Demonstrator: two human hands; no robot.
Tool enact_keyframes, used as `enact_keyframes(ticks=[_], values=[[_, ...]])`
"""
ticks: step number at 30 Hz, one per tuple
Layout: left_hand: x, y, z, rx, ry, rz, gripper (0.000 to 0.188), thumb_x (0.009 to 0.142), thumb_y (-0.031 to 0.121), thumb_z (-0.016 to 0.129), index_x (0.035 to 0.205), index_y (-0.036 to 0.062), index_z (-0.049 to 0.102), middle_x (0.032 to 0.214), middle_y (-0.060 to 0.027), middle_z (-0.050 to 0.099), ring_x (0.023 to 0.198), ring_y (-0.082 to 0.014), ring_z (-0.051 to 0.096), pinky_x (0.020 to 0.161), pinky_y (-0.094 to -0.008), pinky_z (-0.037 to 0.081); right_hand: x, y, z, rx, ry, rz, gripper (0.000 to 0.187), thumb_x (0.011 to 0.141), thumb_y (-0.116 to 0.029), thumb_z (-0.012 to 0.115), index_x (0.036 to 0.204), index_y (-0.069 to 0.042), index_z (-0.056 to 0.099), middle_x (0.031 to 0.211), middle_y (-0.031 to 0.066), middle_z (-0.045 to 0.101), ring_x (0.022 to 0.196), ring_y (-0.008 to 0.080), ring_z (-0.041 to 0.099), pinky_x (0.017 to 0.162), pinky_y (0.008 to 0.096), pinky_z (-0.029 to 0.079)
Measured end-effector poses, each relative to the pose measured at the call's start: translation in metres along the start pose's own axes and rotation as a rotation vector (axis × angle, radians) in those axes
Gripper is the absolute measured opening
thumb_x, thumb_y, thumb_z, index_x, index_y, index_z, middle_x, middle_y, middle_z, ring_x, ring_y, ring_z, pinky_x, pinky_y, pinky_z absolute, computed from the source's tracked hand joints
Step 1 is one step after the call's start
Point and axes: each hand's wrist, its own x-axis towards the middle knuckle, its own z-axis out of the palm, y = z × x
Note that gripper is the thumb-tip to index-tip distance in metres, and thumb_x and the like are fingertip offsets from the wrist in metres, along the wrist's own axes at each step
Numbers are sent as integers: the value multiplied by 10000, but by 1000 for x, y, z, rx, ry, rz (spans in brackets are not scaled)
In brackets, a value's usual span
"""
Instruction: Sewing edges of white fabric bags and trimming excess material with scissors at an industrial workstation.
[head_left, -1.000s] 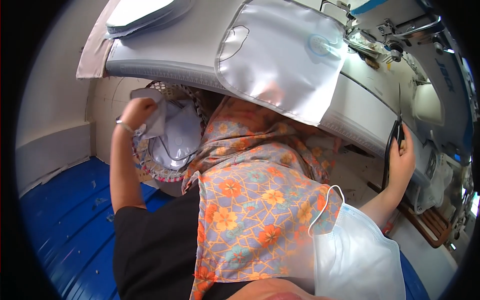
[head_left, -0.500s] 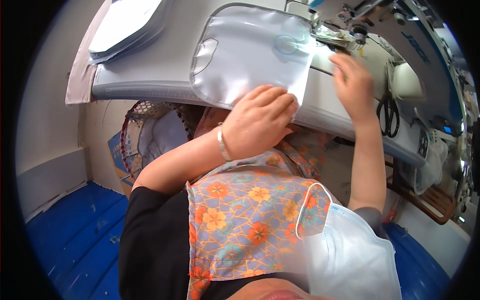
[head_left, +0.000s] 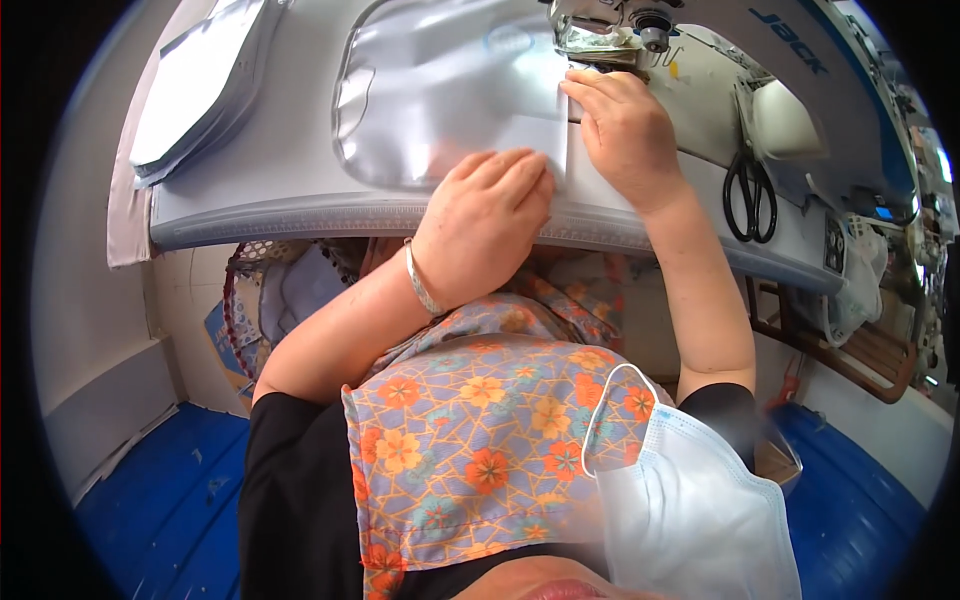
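Right hand [head_left: 632,140] moved to sheet [head_left: 450,110] edge, palm down.

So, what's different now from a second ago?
The right hand let go of the black scissors, now on the table, and moved left to the shiny sheet. The left hand moved right, from the basket to the sheet, releasing a grey piece. Sheet and stack stayed put.

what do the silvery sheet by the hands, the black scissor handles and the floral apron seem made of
Silvery sheet: probably smooth plastic, given its glossy, rippled reflections.
Black scissor handles: perhaps hard plastic, dark and rigid-looking; coated metal is possible.
Floral apron: likely matte woven cloth, printed and softly creased.
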Motion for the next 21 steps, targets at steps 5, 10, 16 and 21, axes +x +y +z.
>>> enact_keyframes(ticks=[5, 10, 16, 21], values=[[16, -22, 3, -28, 12, 16, 272, 824, 131, 673, 1065, 5, 663, 1116, -103, 661, 1076, -275, 642, 920, -408, 505, 1, -2, -2, -33, -4, -12, 335, 816, 36, 624, 1112, -76, 732, 1158, 55, 726, 1052, 257, 659, 932, 373, 544], [31, -45, 9, -4, -7, 16, 249, 836, 125, 659, 1067, 36, 687, 1071, -83, 675, 1045, -266, 654, 889, -418, 519, 2, -3, -1, -70, -12, -11, 335, 810, 31, 636, 1110, -80, 733, 1135, 47, 713, 1035, 251, 658, 919, 364, 547], [51, -71, 17, 33, -22, 33, 194, 846, 115, 631, 1016, 74, 713, 1084, -62, 681, 1050, -262, 653, 890, -418, 520, 4, -3, 3, -100, -9, 20, 318, 821, 4, 661, 1117, -86, 736, 1047, 40, 665, 979, 261, 641, 880, 373, 542], [68, -95, 26, 42, -78, 11, 215, 859, 93, 593, 1036, 79, 715, 1120, -65, 687, 1081, -258, 653, 898, -419, 517, 10, -2, 4, -120, -17, 42, 300, 842, -27, 671, 1128, -87, 736, 1040, 48, 647, 969, 269, 631, 869, 379, 538]])
